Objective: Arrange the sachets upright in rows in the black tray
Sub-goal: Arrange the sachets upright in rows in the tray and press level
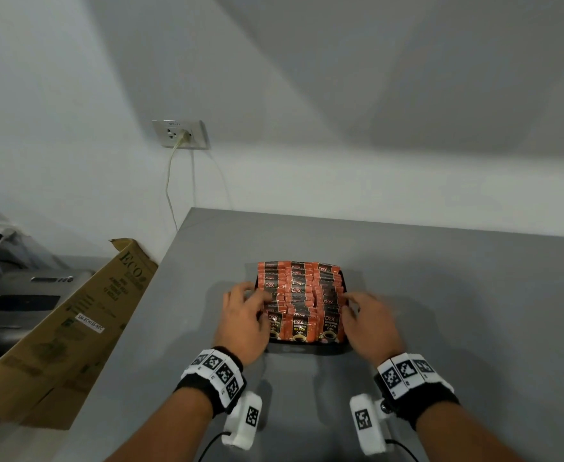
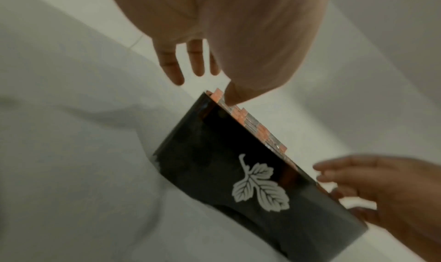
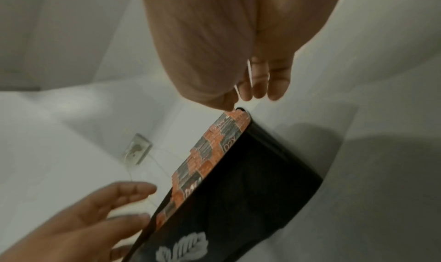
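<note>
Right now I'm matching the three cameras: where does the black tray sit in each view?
Head: black tray low centre, between both hands.
Left wrist: its wall runs centre to lower right.
Right wrist: its wall runs centre to bottom.
Shared landmark: white leaf print, absent from the head view.

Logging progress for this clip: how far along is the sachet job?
Nearly done: the sachets stand upright in three rows filling the tray. In hand: the left hand and right hand touch the outer rows, seemingly straightening them. No loose sachets show on the table.

Sachets (image 1: pixel 298 295) stand in rows in the tray (image 1: pixel 307 344) on the table (image 1: pixel 440 295), a hand at each side.
</note>
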Available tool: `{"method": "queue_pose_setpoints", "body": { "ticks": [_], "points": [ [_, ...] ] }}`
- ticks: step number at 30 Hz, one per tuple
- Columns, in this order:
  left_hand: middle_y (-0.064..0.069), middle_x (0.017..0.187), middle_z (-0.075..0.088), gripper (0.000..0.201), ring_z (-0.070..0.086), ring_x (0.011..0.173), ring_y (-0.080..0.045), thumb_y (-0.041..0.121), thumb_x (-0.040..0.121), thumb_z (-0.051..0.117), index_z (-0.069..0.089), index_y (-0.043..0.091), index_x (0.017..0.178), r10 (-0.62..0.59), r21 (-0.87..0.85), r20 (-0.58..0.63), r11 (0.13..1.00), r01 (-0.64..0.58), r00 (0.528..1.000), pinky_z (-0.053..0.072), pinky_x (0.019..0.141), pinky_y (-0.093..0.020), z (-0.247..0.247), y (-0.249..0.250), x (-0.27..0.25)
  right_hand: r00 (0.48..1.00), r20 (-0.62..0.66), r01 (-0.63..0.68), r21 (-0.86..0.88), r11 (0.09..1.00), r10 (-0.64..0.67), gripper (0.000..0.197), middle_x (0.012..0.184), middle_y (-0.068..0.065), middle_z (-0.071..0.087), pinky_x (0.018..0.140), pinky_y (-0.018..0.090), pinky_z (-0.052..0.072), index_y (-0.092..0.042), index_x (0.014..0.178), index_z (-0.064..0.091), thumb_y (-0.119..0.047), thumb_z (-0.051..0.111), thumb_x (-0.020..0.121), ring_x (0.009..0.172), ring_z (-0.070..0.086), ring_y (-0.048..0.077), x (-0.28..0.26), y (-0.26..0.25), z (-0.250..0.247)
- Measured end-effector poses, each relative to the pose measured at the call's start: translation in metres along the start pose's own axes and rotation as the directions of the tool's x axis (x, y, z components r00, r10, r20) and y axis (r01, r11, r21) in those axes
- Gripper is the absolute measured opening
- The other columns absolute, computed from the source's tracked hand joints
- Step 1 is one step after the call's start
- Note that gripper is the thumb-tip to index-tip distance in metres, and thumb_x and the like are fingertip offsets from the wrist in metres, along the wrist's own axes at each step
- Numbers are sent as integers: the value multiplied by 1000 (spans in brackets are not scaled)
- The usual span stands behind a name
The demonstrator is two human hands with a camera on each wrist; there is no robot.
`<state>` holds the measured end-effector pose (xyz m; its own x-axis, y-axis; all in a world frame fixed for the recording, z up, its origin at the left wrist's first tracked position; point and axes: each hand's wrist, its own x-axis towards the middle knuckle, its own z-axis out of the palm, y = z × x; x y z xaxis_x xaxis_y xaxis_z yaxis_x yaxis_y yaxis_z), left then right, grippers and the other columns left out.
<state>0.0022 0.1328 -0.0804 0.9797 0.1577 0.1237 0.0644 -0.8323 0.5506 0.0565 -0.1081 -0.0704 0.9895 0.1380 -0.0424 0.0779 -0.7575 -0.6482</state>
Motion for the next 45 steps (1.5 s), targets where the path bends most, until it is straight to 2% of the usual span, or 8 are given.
{"method": "queue_pose_setpoints", "body": {
  "ticks": [3,5,9,19,25,27,31,45],
  "points": [
    [-1,139,47,24,40,126,-23,23,84,67,71,27,107,98,204,78,972,-112,992,38,104,-40,2,2,-1,980,15,200,-144,969,-200,21,113,-3,61,96,25,38,-16,113,72,-22,65,94,107,45,11,-6,0,8],
    [1,140,46,19,40,124,-22,30,86,67,71,27,104,100,268,105,955,-125,989,36,102,-38,3,2,-1,970,22,244,-187,952,-244,17,109,-1,64,95,29,43,-14,107,75,-19,68,92,107,51,17,-7,1,12],
    [6,139,45,33,40,124,-18,34,85,68,63,29,118,94,269,71,957,-110,993,34,102,-34,1,2,4,964,-5,256,-240,937,-265,12,100,0,67,87,42,54,-13,97,76,-11,72,86,98,57,23,-5,6,16],
    [6,135,44,23,40,122,-16,39,85,69,65,29,106,65,328,80,940,-88,995,31,103,-32,-2,1,10,963,41,267,-282,921,-266,22,111,-4,65,94,34,50,-18,112,72,-18,64,91,106,54,18,-3,11,15],
    [7,129,47,25,43,116,-16,36,84,67,64,29,108,35,333,81,941,-60,996,35,100,-31,-3,-1,9,937,-55,321,-260,911,-345,18,96,-7,66,86,32,51,-20,95,75,-24,77,79,93,56,16,-6,1,17],
    [7,127,47,25,43,114,-16,35,83,67,64,29,107,34,328,78,943,-58,996,35,98,-31,-1,0,10,891,-4,441,-232,867,-455,10,90,-12,65,85,29,45,-24,88,75,-32,71,83,91,51,11,-12,-11,17],
    [8,125,47,24,44,112,-15,36,82,66,63,29,105,28,319,69,946,-48,997,35,96,-31,-1,0,10,828,297,550,-268,791,-475,42,98,-17,65,92,33,34,-28,97,74,-52,39,95,99,42,8,-25,-25,31],
    [10,121,47,35,43,111,-14,35,79,57,57,27,114,-6,173,78,985,-7,997,36,97,-33,-6,1,6,861,186,507,-248,825,-473,41,101,-20,58,89,27,33,-31,97,73,-56,40,96,99,44,5,-34,-20,38]
  ]
}}
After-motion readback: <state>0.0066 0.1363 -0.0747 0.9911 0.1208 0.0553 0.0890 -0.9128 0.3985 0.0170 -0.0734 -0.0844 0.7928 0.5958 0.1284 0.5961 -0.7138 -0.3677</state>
